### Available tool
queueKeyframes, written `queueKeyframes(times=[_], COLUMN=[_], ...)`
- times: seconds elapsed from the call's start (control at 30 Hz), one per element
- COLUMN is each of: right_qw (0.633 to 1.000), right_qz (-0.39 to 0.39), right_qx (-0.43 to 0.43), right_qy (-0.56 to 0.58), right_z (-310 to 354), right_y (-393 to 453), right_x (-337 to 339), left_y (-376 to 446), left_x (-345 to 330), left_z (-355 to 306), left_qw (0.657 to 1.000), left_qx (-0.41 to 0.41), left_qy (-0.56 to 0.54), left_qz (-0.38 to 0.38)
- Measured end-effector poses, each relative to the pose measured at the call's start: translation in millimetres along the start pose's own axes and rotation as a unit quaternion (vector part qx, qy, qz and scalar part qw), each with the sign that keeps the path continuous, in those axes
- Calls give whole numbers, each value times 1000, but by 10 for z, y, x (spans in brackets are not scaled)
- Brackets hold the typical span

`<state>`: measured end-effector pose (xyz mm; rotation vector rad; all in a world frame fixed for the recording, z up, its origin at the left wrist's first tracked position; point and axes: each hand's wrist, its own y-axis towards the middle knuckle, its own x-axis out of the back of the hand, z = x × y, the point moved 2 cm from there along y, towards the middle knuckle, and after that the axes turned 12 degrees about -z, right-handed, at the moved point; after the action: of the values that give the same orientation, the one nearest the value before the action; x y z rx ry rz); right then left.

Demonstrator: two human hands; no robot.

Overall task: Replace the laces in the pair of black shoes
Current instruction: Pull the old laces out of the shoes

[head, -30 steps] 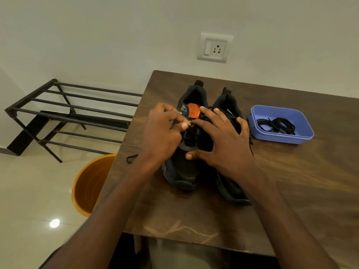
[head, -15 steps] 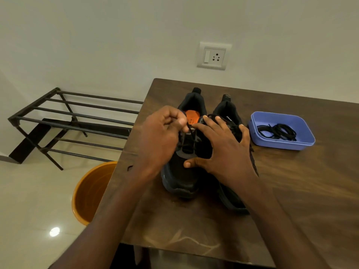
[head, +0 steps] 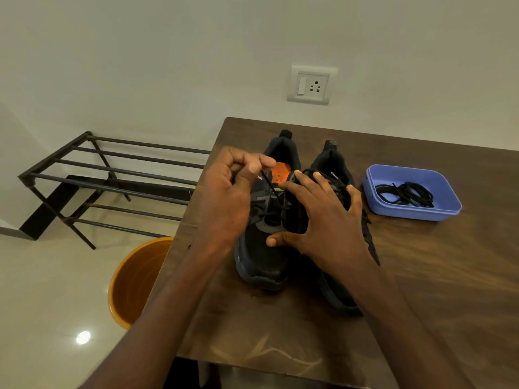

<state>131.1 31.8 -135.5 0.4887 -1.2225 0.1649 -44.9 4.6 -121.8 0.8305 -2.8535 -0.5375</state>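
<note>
Two black shoes stand side by side on the brown table point(head: 438, 279), toes toward me. The left shoe point(head: 262, 256) has an orange insole label. My left hand point(head: 227, 200) pinches a black lace point(head: 273, 189) between thumb and forefinger and holds it taut above that shoe's eyelets. My right hand point(head: 323, 220) lies spread with straight fingers over both shoes, thumb on the left shoe, fingers reaching onto the laced right shoe point(head: 339, 293). A blue tray point(head: 446, 211) to the right holds a coil of black laces point(head: 407, 193).
An orange bucket point(head: 132, 284) stands on the floor beside the table's left edge. A black metal shoe rack point(head: 112, 178) lines the wall to the left. A wall socket point(head: 310, 85) is above the table's far edge.
My left hand has lifted up and back, drawing the lace out of the left shoe's eyelets until it is taut. My right hand has stayed pressed on the shoes.
</note>
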Motion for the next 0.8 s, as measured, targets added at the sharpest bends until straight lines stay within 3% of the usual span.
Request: queueKeyframes(times=[0.07, 0.1, 0.17, 0.27, 0.47, 0.53, 0.6, 0.67, 0.73, 0.8], right_qw=[1000, 1000, 1000, 1000, 1000, 1000, 1000, 1000, 999, 1000], right_qz=[0, 1, 2, -7, 2, 2, 12, 21, 23, 19], right_qx=[-1, -4, -4, -5, -10, -11, -14, -16, -16, -15], right_qy=[3, 3, 1, 8, 10, 14, 15, 16, 17, 17], right_z=[-5, -8, -8, -14, 3, 1, -1, -4, -2, 7], right_y=[-2, -3, -3, -4, 4, 4, 8, 14, 17, 18], right_x=[0, -1, -6, -13, -14, -3, 8, 18, 22, 21], left_y=[0, -2, -15, -30, -43, -37, 5, 59, 89, 74], left_x=[-19, -30, -36, -67, -84, -65, -4, 68, 111, 102], left_z=[-33, -31, 47, 239, 221, 177, 68, -35, -49, 13], left_qw=[997, 998, 987, 933, 899, 928, 984, 997, 986, 997], left_qx=[42, 27, -70, -169, -221, -190, -73, 31, 97, 67], left_qy=[-50, -19, 113, 281, 359, 312, 163, -16, -120, -36], left_qz=[32, 51, 92, 151, 117, 69, -4, -76, -59, 6])
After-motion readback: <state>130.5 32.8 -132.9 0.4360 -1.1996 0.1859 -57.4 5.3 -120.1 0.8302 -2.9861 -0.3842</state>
